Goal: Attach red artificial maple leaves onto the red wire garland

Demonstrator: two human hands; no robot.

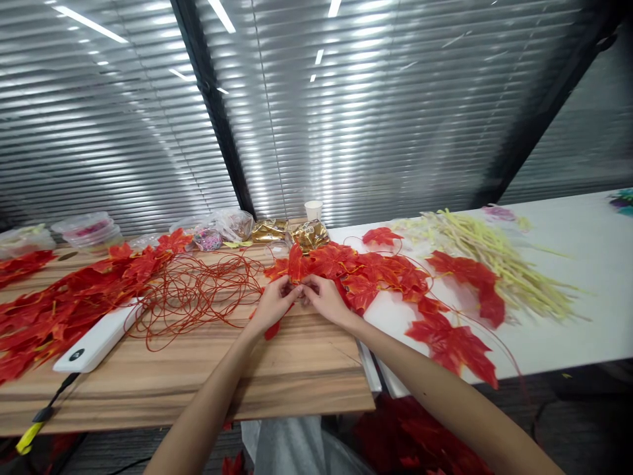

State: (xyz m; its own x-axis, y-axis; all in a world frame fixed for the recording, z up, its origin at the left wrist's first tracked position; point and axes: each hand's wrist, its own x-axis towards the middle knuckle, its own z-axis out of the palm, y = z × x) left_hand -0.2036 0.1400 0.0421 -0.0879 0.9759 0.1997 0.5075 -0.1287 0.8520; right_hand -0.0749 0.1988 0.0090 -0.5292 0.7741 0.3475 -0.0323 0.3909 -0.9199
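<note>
While our left hand (275, 302) and right hand (326, 300) meet, the leaf garland (368, 267) stretches rightward, nearer the right. Both curl inward; whether gripping it, we cannot tell.

Red artificial maple leaves (363, 289) overlapping in trailing row; red cord (198, 290) loosely tangled, left of them.

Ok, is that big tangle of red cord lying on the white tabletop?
No, the tangle of red cord lies on the wood-grain tabletop, to the left of the person's left hand.
</note>
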